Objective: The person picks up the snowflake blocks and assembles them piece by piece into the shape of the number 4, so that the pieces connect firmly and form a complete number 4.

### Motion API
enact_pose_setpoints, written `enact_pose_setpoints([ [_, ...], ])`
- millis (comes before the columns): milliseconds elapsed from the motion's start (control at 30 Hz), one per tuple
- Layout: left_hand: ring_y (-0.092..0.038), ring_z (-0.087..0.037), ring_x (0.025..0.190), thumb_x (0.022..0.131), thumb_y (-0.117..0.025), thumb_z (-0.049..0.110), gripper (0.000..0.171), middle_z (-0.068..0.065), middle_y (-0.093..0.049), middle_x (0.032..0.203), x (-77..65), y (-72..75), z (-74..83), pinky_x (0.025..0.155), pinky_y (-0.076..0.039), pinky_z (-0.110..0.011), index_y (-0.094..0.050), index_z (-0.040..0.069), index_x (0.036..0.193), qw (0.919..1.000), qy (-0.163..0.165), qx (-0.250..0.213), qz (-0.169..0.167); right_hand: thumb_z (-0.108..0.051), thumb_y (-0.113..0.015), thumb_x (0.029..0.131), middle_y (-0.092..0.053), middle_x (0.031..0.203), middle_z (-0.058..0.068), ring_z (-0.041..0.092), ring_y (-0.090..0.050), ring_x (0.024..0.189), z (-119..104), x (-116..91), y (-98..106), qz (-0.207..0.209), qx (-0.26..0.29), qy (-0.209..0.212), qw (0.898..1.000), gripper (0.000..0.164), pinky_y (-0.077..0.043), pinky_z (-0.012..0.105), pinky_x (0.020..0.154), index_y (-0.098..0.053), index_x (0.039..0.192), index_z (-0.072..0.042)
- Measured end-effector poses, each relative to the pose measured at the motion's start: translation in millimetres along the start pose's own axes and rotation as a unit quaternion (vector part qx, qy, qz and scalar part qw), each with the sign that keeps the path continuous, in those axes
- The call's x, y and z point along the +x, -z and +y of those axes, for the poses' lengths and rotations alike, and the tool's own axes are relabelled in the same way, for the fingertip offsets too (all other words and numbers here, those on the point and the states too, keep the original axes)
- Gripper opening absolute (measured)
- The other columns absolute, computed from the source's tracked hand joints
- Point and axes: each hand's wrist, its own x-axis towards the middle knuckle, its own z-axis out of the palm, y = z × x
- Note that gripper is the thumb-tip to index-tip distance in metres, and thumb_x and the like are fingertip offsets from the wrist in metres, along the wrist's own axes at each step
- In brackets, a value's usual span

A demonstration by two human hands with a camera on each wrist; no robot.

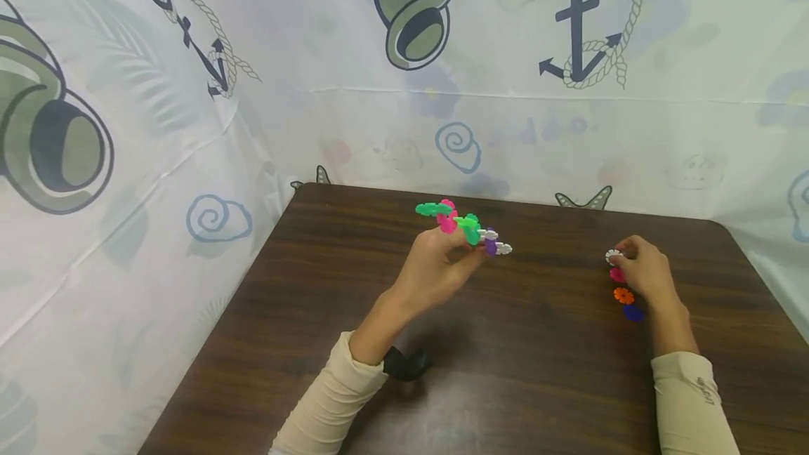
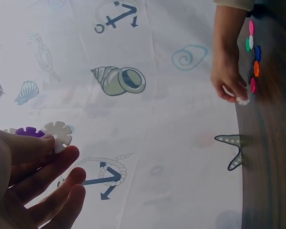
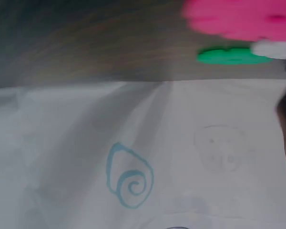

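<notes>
In the head view my left hand [image 1: 436, 269] is raised above the table and pinches a joined chain of notched, flower-shaped plastic discs [image 1: 469, 228], coloured green, pink, white and purple. The left wrist view has a white disc [image 2: 58, 135] at my left fingertips, beside a purple disc [image 2: 29, 131]. At the right, my right hand [image 1: 647, 272] pinches a white disc [image 1: 613, 257] between thumb and fingers. Below it runs a line with a pink disc [image 1: 617, 274], an orange disc [image 1: 623, 295] and a blue disc [image 1: 633, 312]. Whether these are joined, I cannot tell.
A dark brown wooden table [image 1: 524, 357] lies under both hands. A black object [image 1: 407, 364] shows beside the left wrist, partly hidden. Behind the table's far edge hangs a white sheet [image 1: 354, 125] with sea prints. Large pink [image 3: 243, 19] and green [image 3: 233, 56] discs appear in the right wrist view.
</notes>
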Motion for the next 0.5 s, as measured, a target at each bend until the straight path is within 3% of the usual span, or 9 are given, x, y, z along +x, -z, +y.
enact_pose_setpoints([
  [100, -0.066, -0.015, 0.079, 0.088, -0.078, 0.003, 0.004, -0.004, -0.073, 0.082, -0.3, 0.1, 0.2, 0.077, -0.056, -0.026, -0.074, 0.004, 0.089, 1.0, 0.002, -0.002, -0.001, -0.03, -0.057, 0.106, -0.067, 0.118, 0.035, 0.043, -0.07, 0.096, -13, -2, 2, 0.009, 0.021, 0.002, 1.0, 0.041, -0.055, 0.037, 0.071, -0.057, 0.124, 0.007],
  [233, -0.068, -0.016, 0.079, 0.087, -0.078, 0.002, 0.006, -0.004, -0.074, 0.082, 0.1, 0.2, 0.8, 0.077, -0.057, -0.028, -0.073, 0.004, 0.09, 1.0, 0.003, -0.003, 0.001, -0.039, -0.056, 0.106, -0.071, 0.113, 0.029, 0.019, -0.076, 0.082, -37, -5, 7, 0.027, 0.069, 0.009, 0.997, 0.048, -0.052, 0.016, 0.064, -0.057, 0.127, 0.005],
  [367, -0.071, -0.016, 0.081, 0.088, -0.078, 0.002, 0.006, -0.005, -0.074, 0.083, 0.3, 0.2, 1.7, 0.079, -0.058, -0.027, -0.074, 0.004, 0.091, 0.9999, 0.016, -0.003, -0.003, -0.043, -0.057, 0.105, -0.073, 0.104, 0.017, -0.003, -0.069, 0.071, -65, -12, 17, 0.053, 0.099, 0.025, 0.993, 0.05, -0.049, 0.009, 0.065, -0.055, 0.128, 0.002],
  [500, -0.072, -0.015, 0.082, 0.088, -0.077, 0.002, 0.005, -0.005, -0.076, 0.085, -0.3, 0.0, 2.4, 0.08, -0.059, -0.026, -0.075, 0.004, 0.092, 0.9992, 0.038, -0.005, -0.01, -0.044, -0.062, 0.102, -0.074, 0.088, -0.009, -0.008, -0.066, 0.069, -96, -22, 27, 0.087, 0.12, 0.047, 0.988, 0.047, -0.046, 0.004, 0.072, -0.057, 0.126, -0.004],
])
